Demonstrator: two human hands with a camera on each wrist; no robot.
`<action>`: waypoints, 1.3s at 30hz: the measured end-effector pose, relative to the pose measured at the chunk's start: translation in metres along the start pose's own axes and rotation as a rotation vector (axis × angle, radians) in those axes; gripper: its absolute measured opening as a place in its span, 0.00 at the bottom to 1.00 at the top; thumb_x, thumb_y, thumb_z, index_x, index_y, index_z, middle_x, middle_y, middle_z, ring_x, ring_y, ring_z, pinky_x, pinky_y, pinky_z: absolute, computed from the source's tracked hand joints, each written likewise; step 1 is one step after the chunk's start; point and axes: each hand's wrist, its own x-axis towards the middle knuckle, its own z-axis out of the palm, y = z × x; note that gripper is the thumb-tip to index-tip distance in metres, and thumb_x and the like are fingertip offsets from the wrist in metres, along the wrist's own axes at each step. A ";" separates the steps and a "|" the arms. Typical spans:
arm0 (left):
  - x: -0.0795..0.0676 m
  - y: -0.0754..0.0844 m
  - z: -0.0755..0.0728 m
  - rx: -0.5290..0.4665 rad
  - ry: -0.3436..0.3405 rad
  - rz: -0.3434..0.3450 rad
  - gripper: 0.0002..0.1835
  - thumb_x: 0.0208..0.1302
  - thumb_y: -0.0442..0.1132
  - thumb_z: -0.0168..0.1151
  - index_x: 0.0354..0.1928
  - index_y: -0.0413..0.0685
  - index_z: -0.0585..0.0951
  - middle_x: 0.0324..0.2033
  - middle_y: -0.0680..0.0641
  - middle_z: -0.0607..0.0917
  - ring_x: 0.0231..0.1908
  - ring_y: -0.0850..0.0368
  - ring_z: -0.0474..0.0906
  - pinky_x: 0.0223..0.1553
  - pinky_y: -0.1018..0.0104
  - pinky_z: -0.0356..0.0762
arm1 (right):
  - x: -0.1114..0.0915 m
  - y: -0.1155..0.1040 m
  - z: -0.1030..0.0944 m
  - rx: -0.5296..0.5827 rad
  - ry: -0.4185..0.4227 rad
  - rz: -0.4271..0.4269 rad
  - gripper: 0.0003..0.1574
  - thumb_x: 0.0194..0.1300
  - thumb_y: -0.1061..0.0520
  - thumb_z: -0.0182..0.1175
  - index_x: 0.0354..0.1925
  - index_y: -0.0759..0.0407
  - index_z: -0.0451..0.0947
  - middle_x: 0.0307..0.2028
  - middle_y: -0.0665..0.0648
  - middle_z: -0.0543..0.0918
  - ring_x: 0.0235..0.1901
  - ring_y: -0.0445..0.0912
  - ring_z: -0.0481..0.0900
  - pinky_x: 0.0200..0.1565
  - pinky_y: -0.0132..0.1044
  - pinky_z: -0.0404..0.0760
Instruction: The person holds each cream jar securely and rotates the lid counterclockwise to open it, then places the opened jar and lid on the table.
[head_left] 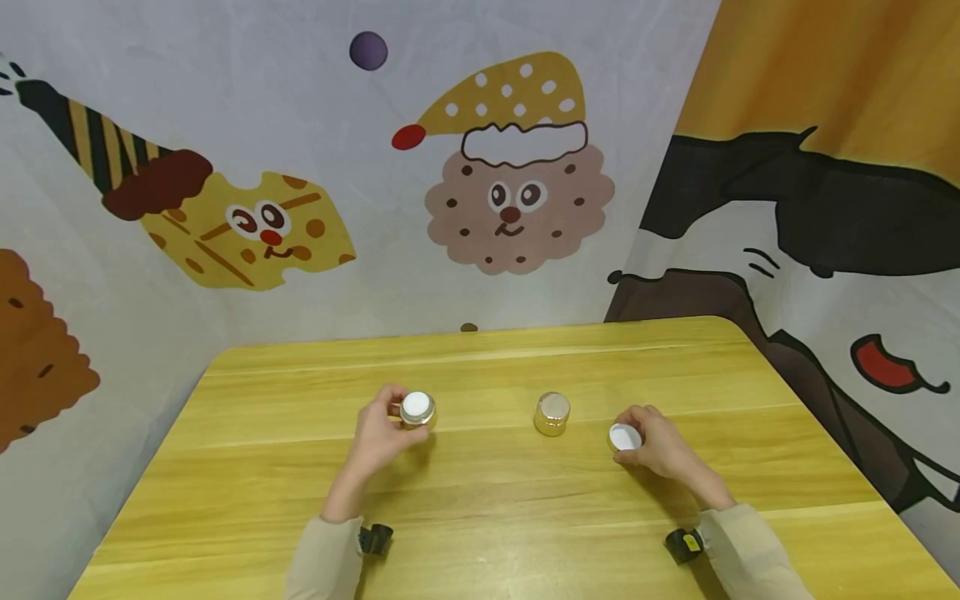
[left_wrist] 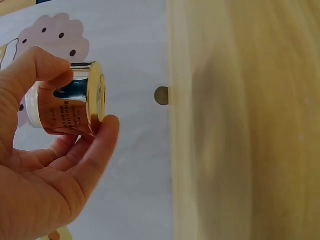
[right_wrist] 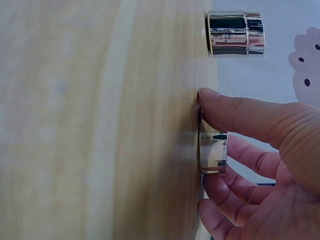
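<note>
My left hand [head_left: 381, 433] grips a shiny gold cream jar [head_left: 417, 409] above the table, its white top facing up with no lid on it. Thumb and fingers wrap the jar's side and base in the left wrist view, where small print shows on the gold wall [left_wrist: 62, 112]. On the right, my right hand [head_left: 660, 446] pinches a gold jar lid [head_left: 625, 437] by its rim, white inside facing up. That lid is at or just above the tabletop; I cannot tell if it touches. Between the hands stands a second gold jar [head_left: 552, 414], upright with its lid on.
Everything is over a light wooden table [head_left: 480, 517]. A cloth backdrop [head_left: 390, 233] with cartoon prints hangs behind its far edge and along the sides. Small black wrist cameras [head_left: 684, 546] are strapped at both sleeves.
</note>
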 end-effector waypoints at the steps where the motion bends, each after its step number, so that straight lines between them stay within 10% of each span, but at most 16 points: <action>1: 0.000 -0.001 0.000 0.016 0.000 -0.003 0.25 0.38 0.25 0.71 0.42 0.34 0.73 0.37 0.39 0.78 0.37 0.47 0.75 0.33 0.68 0.77 | 0.000 0.000 0.000 -0.001 0.000 -0.001 0.27 0.40 0.61 0.76 0.40 0.64 0.74 0.35 0.58 0.73 0.33 0.49 0.71 0.35 0.42 0.73; 39: -0.001 -0.017 0.003 0.197 -0.073 -0.145 0.24 0.37 0.28 0.75 0.38 0.35 0.73 0.30 0.43 0.77 0.32 0.51 0.71 0.35 0.60 0.72 | 0.001 0.003 0.001 0.010 0.003 -0.015 0.27 0.40 0.62 0.75 0.39 0.65 0.74 0.35 0.59 0.73 0.33 0.49 0.70 0.35 0.41 0.72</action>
